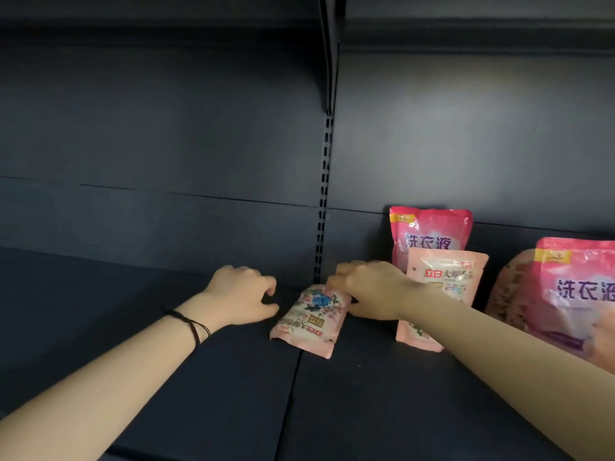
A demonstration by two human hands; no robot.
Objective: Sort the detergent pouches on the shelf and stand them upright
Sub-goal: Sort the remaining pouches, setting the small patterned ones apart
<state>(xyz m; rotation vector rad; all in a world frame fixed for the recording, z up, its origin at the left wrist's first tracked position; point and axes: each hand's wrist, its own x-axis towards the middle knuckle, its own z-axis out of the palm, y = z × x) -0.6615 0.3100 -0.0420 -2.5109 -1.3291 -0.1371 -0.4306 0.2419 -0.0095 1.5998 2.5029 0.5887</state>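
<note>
A small pale-pink floral pouch lies upside down on the dark shelf, over the seam between two shelf boards. My right hand pinches its far end. My left hand hovers just left of it, fingers curled, holding nothing. Right of my right hand, a matching pale-pink pouch stands upright, with a taller bright-pink pouch upright behind it. At the right edge stands a large bright-pink pouch, partly cut off, with a brownish patterned pouch leaning behind it.
The shelf's dark back panel carries a slotted upright just behind the lying pouch. An upper shelf overhangs at the top. The left shelf half holds only my left forearm, which has a black band at the wrist.
</note>
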